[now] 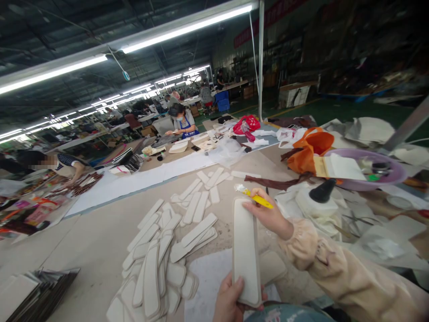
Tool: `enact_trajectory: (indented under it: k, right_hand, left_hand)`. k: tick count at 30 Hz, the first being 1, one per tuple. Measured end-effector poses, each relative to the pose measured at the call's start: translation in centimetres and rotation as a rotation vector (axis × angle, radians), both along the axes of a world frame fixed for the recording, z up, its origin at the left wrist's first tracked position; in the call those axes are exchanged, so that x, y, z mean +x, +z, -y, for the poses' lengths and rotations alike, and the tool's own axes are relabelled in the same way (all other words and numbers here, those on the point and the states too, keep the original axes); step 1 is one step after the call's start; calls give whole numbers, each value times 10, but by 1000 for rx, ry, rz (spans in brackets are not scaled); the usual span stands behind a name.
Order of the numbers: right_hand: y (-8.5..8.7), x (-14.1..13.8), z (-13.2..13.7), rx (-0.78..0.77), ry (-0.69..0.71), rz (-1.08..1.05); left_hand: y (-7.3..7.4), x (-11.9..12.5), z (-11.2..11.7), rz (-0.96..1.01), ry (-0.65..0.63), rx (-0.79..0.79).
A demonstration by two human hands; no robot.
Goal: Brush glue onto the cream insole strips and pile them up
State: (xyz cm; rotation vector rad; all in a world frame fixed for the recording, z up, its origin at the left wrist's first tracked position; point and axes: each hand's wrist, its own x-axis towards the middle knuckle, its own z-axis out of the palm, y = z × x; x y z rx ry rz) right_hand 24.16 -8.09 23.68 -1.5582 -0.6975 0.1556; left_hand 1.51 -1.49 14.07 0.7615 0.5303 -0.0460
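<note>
My left hand [231, 295] grips the near end of a long, pale strip with rounded corners [246, 250], thumb on its face. At the strip's far end, my right hand [268, 214] holds a yellow-handled brush [263, 200] whose bristle end is coated in white. The fingers of that hand also touch the strip's top edge. Left of the strip, many similar pale strips [152, 273] lie in a loose, overlapping heap on the table. A white sheet of paper [208, 273] lies partly beneath the held strip.
A white bottle with a black nozzle [321, 192] stands to the right, near a purple basin [378, 183] and orange cloth [308, 150]. Dark-edged flat pieces [36, 290] are stacked at lower left. Two people [182, 123] work across the tables. A metal post [261, 62] rises behind.
</note>
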Motion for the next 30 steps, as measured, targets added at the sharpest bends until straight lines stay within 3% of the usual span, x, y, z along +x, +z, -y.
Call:
enact_trajectory:
  k: [6, 15, 22, 30]
  right_hand:
    - [-1, 2, 1, 16, -10, 15]
    - [-4, 8, 9, 50, -40, 26]
    - [-12, 12, 13, 22, -50, 7]
    - [-5, 9, 17, -16, -50, 12]
  left_hand:
    - [0, -1, -2, 17, -36, 13]
    - [19, 0, 3, 66, -78, 84]
    - [15, -2, 4, 11, -118, 17]
    - [13, -1, 6, 1, -120, 56]
